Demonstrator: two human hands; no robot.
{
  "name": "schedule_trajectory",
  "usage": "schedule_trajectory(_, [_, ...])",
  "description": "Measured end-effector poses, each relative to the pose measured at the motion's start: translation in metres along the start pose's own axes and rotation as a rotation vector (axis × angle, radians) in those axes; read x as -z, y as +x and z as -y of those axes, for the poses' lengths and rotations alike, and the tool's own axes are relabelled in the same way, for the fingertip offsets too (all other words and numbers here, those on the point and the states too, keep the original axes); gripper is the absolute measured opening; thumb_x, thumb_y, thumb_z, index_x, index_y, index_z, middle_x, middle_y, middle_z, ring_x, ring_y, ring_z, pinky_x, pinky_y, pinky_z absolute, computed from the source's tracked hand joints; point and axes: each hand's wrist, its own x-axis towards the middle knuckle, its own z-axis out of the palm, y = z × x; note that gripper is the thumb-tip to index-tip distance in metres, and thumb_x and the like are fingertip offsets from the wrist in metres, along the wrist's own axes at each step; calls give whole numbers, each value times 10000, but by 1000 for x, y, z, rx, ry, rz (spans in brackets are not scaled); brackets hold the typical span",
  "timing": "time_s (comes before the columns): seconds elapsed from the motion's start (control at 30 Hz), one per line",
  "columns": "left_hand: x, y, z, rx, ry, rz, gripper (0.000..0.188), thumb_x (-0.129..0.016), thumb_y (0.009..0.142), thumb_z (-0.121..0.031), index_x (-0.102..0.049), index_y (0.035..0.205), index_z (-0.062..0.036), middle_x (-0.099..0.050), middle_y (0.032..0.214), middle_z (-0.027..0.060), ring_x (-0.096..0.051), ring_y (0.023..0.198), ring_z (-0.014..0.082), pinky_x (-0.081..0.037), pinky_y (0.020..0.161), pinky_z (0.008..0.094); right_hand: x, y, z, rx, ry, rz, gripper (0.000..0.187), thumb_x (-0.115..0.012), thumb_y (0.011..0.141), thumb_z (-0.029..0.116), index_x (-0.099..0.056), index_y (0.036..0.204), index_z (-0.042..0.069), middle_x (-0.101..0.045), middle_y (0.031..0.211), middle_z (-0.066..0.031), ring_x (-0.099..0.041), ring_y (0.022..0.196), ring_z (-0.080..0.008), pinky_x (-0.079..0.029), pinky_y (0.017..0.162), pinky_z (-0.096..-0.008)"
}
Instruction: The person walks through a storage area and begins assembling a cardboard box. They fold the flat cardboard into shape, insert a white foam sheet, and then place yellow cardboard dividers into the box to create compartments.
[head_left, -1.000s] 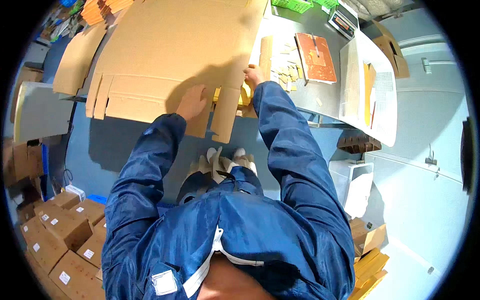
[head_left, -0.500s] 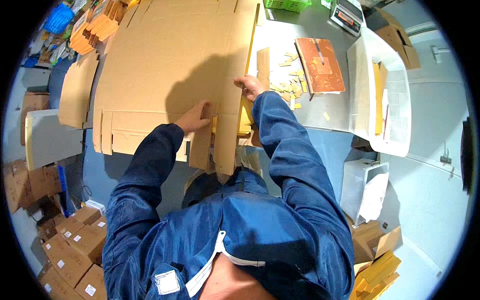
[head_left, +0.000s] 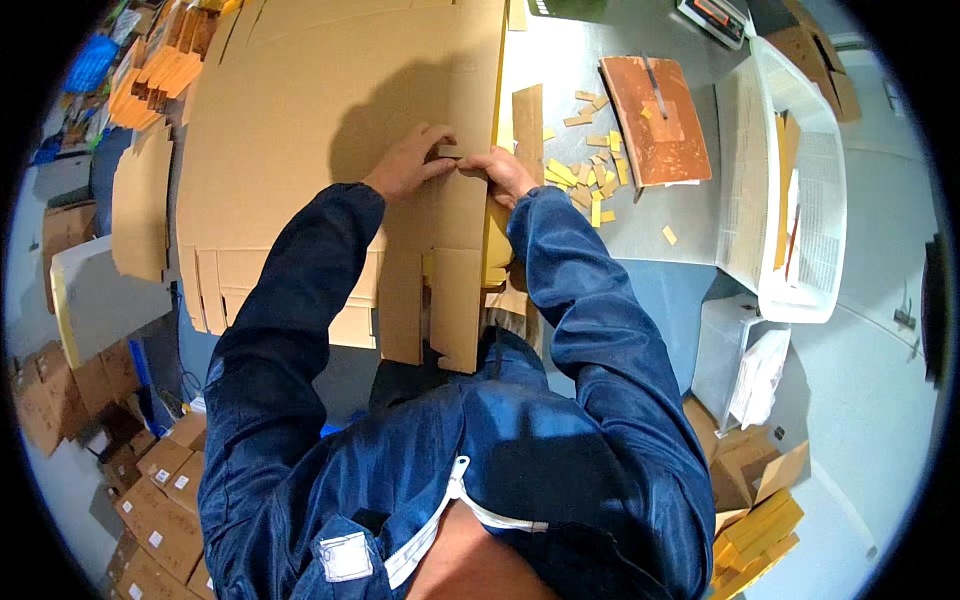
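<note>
A large flat brown cardboard sheet (head_left: 290, 150) with cut flaps lies over the work table. My left hand (head_left: 408, 162) rests above it, fingers curled and thumb bent in toward a small cardboard piece (head_left: 447, 151); whether that piece is loose or part of the sheet is hard to see. Close beside it, my right hand (head_left: 505, 177) grips the sheet's right edge. Its thumb lies on top, near the small piece, and the other fingers are mostly hidden past the edge. Yellow card (head_left: 496, 240) shows beneath that edge.
Small cardboard scraps (head_left: 597, 178) lie scattered on the metal table (head_left: 650, 228). A brown book (head_left: 655, 125) with a pen sits beside them, and a white basket (head_left: 832, 200) stands to the right. Cardboard stacks (head_left: 135, 200) are at the left; cartons (head_left: 155, 525) fill the lower left.
My left hand has moved up and right from the sheet's near flap, close to my right hand, and its fingers have curled in. My right hand stays at the right edge.
</note>
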Motion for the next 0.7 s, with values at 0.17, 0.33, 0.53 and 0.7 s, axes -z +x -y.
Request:
schedule_trajectory(0.17, [-9, 3, 18, -106, 68, 35, 255, -570, 878, -251, -524, 1101, -136, -497, 1020, 125, -557, 938, 325, -464, 795, 397, -5, 10, -5, 93, -87, -11, 138, -606, 756, 67, -637, 872, -2, -611, 839, -51, -566, 766, -151, -469, 695, -283])
schedule_trajectory(0.33, [-12, -1, 13, -77, 122, 28, 237, -571, 865, -199, -536, 1055, -61, -507, 1012, 128, -551, 945, 313, -465, 804, 367, -12, 5, 1, 345, -531, -309, 317, -618, 740, 103, -605, 1028, -28, -641, 911, -112, -607, 880, -189, -485, 739, -316])
schedule_trajectory(0.53, [-10, 0, 11, -117, 163, 47, 275, -575, 855, -181, -507, 1086, -49, -507, 1056, 141, -544, 967, 327, -462, 818, 392, 24, 58, 30, 254, -811, -466, 424, -639, 721, 209, -606, 1069, -30, -669, 933, -168, -640, 863, -245, -494, 769, -341])
schedule_trajectory(0.7, [-4, 7, 6, -154, 133, 96, 326, -580, 859, -187, -496, 1143, -51, -521, 1066, 149, -556, 941, 325, -468, 793, 392, 19, 92, 74, 283, -98, -282, 246, -601, 783, 76, -574, 1011, -13, -612, 824, -62, -579, 724, -153, -484, 643, -295])
